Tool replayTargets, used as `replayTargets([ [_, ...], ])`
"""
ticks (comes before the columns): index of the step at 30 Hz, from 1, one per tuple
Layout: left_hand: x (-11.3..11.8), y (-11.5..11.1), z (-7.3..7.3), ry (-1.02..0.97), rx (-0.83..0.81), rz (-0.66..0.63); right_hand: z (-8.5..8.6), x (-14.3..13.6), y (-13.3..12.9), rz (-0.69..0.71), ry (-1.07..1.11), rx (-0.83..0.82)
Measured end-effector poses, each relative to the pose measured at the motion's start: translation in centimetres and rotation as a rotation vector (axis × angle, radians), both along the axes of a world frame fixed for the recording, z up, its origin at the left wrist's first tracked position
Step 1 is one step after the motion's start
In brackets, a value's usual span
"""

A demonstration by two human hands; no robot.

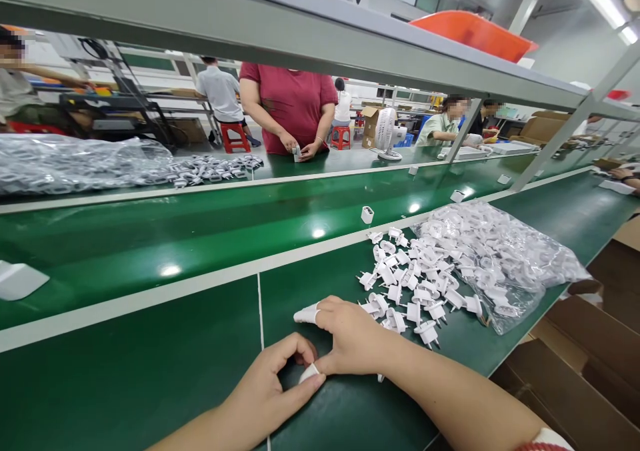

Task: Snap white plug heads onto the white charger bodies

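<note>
Low in the middle of the view, my left hand (277, 384) pinches a small white cover (309, 372), which looks like a finger cover on the tip of my right thumb. My right hand (345, 337) is spread, its index finger stretched out and wearing another white cover (307, 314). No part shows in its grasp. Just beyond it lies a loose pile of white plug pieces with metal pins (420, 274) on the green bench (165, 371). A clear plastic bag of similar white pieces (505, 251) lies against the pile on the right.
Beyond a pale strip runs a green conveyor (240, 221) carrying white housings (367, 215). Across it, a person in a red shirt (290, 107) holds a small part, beside grey pieces (210, 169). A shelf (300, 17) crosses overhead. Cardboard boxes (590, 344) stand at the lower right.
</note>
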State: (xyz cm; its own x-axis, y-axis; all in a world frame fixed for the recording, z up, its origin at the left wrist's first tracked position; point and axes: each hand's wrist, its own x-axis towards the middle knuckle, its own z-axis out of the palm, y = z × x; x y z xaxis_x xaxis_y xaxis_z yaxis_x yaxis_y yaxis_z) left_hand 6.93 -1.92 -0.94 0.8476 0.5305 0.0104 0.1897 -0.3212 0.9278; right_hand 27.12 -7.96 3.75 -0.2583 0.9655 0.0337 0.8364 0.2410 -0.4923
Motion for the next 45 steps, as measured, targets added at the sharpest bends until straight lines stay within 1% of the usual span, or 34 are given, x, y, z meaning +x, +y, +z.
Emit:
replayTargets([
  [4,0.0,-0.1,0.1,0.010,0.019,0.002,0.3,0.0,0.0,0.006,-0.007,-0.015],
  [7,0.0,-0.1,0.3,0.001,-0.007,0.027,1.3,1.1,-0.1,-0.030,0.023,0.000],
  [9,-0.1,-0.1,0.2,-0.021,-0.059,0.045,2.1,2.3,-0.2,-0.114,-0.008,0.051],
  [11,0.0,0.1,0.0,-0.040,-0.105,0.060,2.9,3.7,-0.3,-0.263,-0.147,0.099],
  [13,0.1,0.2,-0.3,-0.038,-0.134,0.077,3.4,5.0,-0.5,-0.415,-0.365,0.069],
  [15,0.2,0.3,-0.3,-0.023,-0.160,0.101,3.5,5.8,-0.6,-0.496,-0.525,-0.019],
  [16,0.3,0.3,-0.2,-0.019,-0.178,0.119,3.5,6.1,-0.5,-0.503,-0.559,-0.060],
  [18,0.5,0.3,0.3,-0.018,-0.243,0.160,3.2,6.3,-0.3,-0.487,-0.557,-0.101],
  [21,1.0,0.8,1.7,0.010,-0.397,0.243,2.9,6.1,0.2,-0.451,-0.513,-0.106],
  [23,1.8,1.8,2.9,0.046,-0.486,0.329,2.8,6.0,0.4,-0.432,-0.475,-0.092],
  [24,2.5,2.5,3.4,0.049,-0.488,0.379,2.7,6.0,0.5,-0.427,-0.452,-0.081],
  [26,4.4,4.7,4.0,0.022,-0.399,0.467,2.5,6.0,0.6,-0.431,-0.405,-0.047],
  [28,7.1,7.4,4.2,-0.027,-0.240,0.521,2.4,6.1,0.6,-0.450,-0.350,-0.001],
  [31,12.3,11.5,3.5,-0.062,-0.089,0.571,2.2,6.2,0.7,-0.522,-0.244,0.066],
  [33,15.9,13.7,2.8,-0.071,0.011,0.610,2.1,6.2,0.8,-0.590,-0.162,0.097],
  [36,20.5,15.7,1.8,-0.045,0.148,0.657,1.7,6.3,1.2,-0.654,-0.036,0.145],
  [38,22.7,16.4,1.4,0.000,0.196,0.680,1.3,6.3,1.5,-0.664,0.040,0.170],
  [40,23.8,16.7,1.2,0.044,0.204,0.708,0.8,6.3,1.8,-0.659,0.100,0.182],
  [42,23.7,16.8,1.2,0.070,0.198,0.737,0.3,6.1,2.1,-0.656,0.253,0.169],
  [43,23.0,16.8,1.2,0.074,0.197,0.745,0.1,6.0,2.2,-0.653,0.375,0.156],
  [45,20.7,16.4,1.4,0.069,0.208,0.748,0.0,5.7,2.4,-0.623,0.682,0.114],
])
